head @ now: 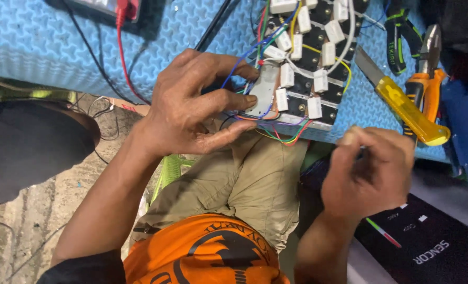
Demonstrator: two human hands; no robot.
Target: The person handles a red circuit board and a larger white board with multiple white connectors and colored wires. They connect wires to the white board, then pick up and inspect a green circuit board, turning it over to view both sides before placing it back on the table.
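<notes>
We see L hand [192,105], fingers pinching the circuit board [302,68] at its near edge on the blue mat [50,42]. R hand [370,173], below board, clenched on sth small, can't tell what. Board prob. light, stiff, fragile w/ loose wires [284,135]; best held by edges.

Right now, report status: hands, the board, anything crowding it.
Left hand fingers pinching the white part on the circuit board. Right hand closed, off the board; contents unclear. Coloured wires looped under the fingers; yellow utility knife beside.
</notes>
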